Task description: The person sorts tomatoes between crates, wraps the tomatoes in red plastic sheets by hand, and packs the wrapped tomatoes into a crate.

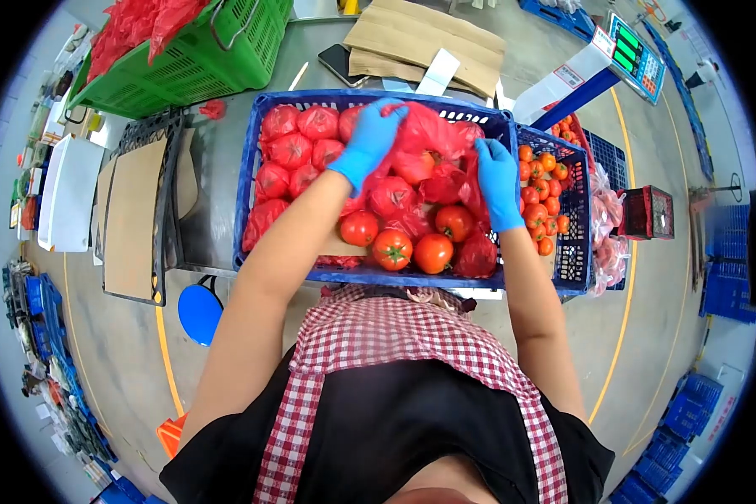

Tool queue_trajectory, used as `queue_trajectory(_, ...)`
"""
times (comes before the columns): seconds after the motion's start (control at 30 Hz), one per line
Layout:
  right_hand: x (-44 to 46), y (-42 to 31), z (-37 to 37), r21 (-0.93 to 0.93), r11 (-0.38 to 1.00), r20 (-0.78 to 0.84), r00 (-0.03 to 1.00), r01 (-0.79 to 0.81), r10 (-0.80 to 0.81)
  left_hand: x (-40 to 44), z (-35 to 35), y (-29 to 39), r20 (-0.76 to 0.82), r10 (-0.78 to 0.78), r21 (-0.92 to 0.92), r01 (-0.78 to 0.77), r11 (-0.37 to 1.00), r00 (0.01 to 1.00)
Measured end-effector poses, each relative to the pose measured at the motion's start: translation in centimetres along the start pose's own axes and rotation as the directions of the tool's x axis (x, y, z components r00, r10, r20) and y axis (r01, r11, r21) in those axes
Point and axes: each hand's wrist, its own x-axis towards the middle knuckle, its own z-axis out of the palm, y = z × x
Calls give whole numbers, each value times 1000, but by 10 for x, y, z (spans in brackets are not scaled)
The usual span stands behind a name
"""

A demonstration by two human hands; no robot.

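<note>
A blue crate holds tomatoes wrapped in red plastic bags, with several bare tomatoes along its near side. Over the crate's far middle a thin red plastic bag spreads between my hands. My left hand, in a blue glove, has its fingers closed on the bag's left side. On the bag's right side my right hand, also gloved in blue, pinches the film near the crate's right wall. One tomato shows partly under the red film; whether it is inside the bag I cannot tell.
A second blue crate with smaller tomatoes stands at the right, near a scale. Behind are flattened cardboard and a phone. A green crate with red bags sits back left; a black crate stands left.
</note>
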Motion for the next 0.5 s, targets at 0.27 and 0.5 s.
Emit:
queue_trajectory(0.27,-44,4,-14,-248,969,151,988,11,27,-121,-80,85,616,-350,787,-546,286,705)
queue_trajectory(0.5,-47,-3,-4,-207,974,212,976,95,-50,-149,-79,20,526,-218,828,-437,351,822)
